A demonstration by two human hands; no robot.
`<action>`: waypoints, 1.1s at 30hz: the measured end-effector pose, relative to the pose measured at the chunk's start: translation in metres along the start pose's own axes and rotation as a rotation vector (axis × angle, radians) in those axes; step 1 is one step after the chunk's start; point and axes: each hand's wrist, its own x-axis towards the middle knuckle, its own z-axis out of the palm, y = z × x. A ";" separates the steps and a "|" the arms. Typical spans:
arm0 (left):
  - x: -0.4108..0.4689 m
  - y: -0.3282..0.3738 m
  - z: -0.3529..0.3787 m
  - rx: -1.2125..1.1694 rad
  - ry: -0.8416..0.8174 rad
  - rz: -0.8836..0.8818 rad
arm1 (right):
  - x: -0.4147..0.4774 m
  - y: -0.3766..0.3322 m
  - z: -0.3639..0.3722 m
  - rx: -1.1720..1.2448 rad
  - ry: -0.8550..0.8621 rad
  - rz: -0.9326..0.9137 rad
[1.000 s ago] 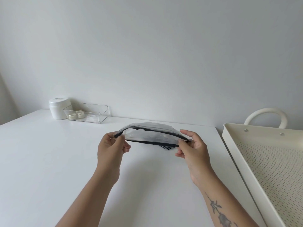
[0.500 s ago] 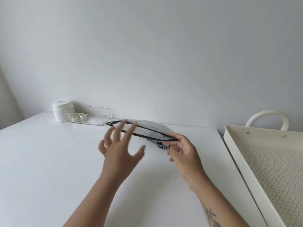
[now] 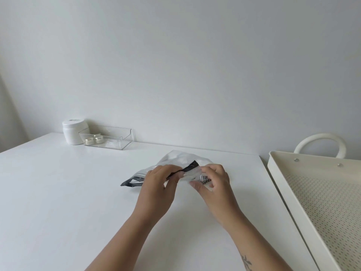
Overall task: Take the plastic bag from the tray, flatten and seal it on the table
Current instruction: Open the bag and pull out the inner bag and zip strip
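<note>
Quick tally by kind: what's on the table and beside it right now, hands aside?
Plastic bag: 1
White jar: 1
Clear organizer bin: 1
Small gold-rimmed pots in the bin: 2
Perforated tray with handle, to the right of the table: 1
Total: 6

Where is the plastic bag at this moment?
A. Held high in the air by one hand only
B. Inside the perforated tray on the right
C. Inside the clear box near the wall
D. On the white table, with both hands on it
D. The plastic bag lies on the table, with the left hand and the right hand both gripping its dark strip; the tray holds nothing in view.
</note>
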 end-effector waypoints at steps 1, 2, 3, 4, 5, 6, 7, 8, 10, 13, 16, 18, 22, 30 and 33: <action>0.000 0.001 0.000 -0.057 0.001 -0.038 | 0.000 0.002 0.000 -0.032 0.008 -0.014; -0.001 0.001 0.000 -0.112 0.001 -0.081 | 0.000 0.004 0.000 -0.047 0.011 -0.021; -0.001 0.001 0.000 -0.159 0.004 -0.121 | 0.000 0.005 -0.001 -0.048 0.005 -0.021; -0.001 0.002 0.000 -0.193 0.010 -0.149 | -0.001 0.006 -0.001 -0.044 -0.014 -0.007; -0.001 0.003 0.000 -0.220 0.018 -0.166 | -0.002 0.007 -0.002 -0.044 -0.042 0.018; -0.002 0.005 0.001 -0.241 0.029 -0.175 | -0.003 0.008 -0.002 -0.063 -0.063 0.047; -0.002 0.007 0.001 -0.254 0.045 -0.180 | -0.003 0.009 -0.002 -0.097 -0.065 0.069; -0.002 0.008 0.001 -0.257 0.070 -0.180 | -0.003 0.011 -0.003 -0.133 -0.052 0.084; 0.000 0.006 -0.003 -0.240 0.128 -0.172 | -0.003 0.012 -0.006 -0.169 -0.024 0.108; 0.003 -0.003 -0.014 -0.228 0.153 -0.185 | -0.002 0.012 -0.010 -0.328 0.058 0.100; 0.003 -0.007 -0.017 -0.200 0.119 -0.204 | -0.002 0.012 -0.013 -0.530 0.149 0.056; 0.001 -0.006 -0.014 -0.181 0.081 -0.181 | -0.001 0.012 -0.015 -0.461 0.125 0.026; -0.001 -0.006 -0.011 -0.148 0.001 -0.137 | -0.002 0.000 -0.004 0.009 0.030 0.084; -0.001 -0.007 -0.005 -0.187 -0.089 -0.156 | 0.002 -0.006 0.000 0.176 0.009 0.044; -0.001 -0.007 -0.001 -0.192 -0.116 -0.173 | 0.001 -0.005 0.003 0.104 -0.021 -0.007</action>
